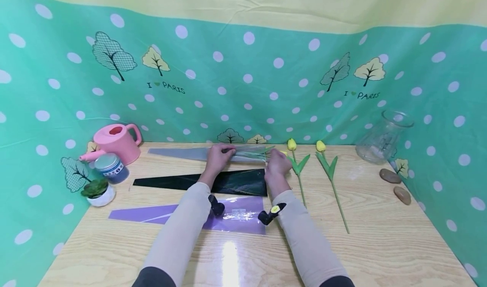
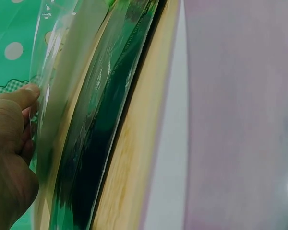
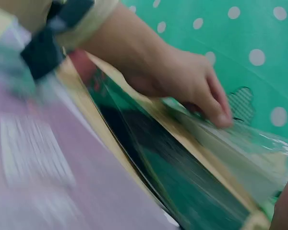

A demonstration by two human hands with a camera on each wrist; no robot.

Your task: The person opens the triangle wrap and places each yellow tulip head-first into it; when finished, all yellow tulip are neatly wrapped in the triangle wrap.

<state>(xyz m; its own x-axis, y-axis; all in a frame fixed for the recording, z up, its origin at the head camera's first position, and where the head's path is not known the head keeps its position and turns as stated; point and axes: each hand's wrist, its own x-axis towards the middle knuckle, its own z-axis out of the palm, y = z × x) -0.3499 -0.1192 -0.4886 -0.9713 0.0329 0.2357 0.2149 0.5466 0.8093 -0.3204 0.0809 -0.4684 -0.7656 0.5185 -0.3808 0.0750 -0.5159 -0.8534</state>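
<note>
At the back of the table, my left hand (image 1: 220, 157) pinches the upper edge of a clear-fronted grey flower sleeve (image 1: 179, 153). The left wrist view shows the thumb and fingers of this hand (image 2: 12, 143) on the transparent film (image 2: 53, 62), lifted off its backing. My right hand (image 1: 278, 164) grips a yellow tulip at the sleeve's wide right end. A bit of yellow shows beyond the fingers, and a green leaf (image 1: 270, 148) overlaps the sleeve; the stem is largely hidden. In the right wrist view, only part of the right hand (image 3: 287, 206) appears.
A black sleeve (image 1: 239, 182) and a purple sleeve (image 1: 137, 213) lie nearer. Two yellow tulips (image 1: 291, 144) (image 1: 321, 146) rest at right. Beyond are a glass vase (image 1: 374, 145) and stones (image 1: 390, 176). At left stand a pink watering can (image 1: 119, 145), blue jar (image 1: 114, 170) and potted succulent (image 1: 100, 196).
</note>
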